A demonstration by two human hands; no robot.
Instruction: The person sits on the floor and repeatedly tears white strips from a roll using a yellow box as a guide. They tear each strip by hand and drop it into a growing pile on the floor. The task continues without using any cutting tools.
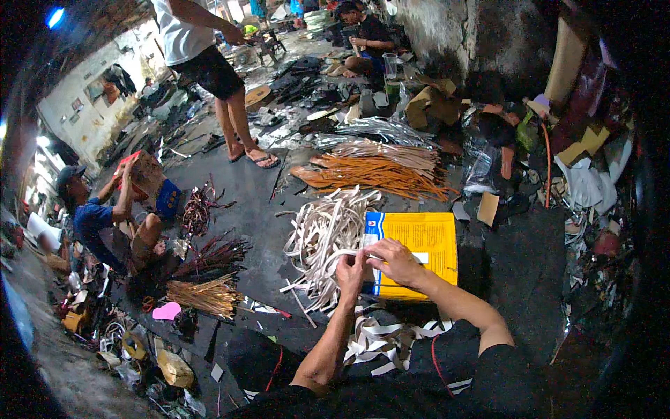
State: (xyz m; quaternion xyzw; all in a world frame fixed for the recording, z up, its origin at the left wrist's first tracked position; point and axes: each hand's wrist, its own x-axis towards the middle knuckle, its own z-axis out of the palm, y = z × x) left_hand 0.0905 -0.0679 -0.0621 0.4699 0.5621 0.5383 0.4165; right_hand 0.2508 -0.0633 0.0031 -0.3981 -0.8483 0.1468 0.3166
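Close in front of me, my left hand [350,275] and my right hand [398,263] meet at the left edge of a yellow and blue box-like container [424,232]. The fingers of both are pinched together on a narrow off-white strip [347,253]. Where exactly each fingertip grips it is too small to make out. A heap of off-white strips [322,222] lies tangled on the floor just left of the container. More white strips [380,342] lie below my wrists, between my legs.
Bundles of orange strips [380,176] and silvery strips [384,129] lie beyond the container. Brown strips [206,296] rest at left near a seated person [101,227] holding a red box [142,174]. Another person [209,70] stands farther off. Scraps [593,174] line the right wall.
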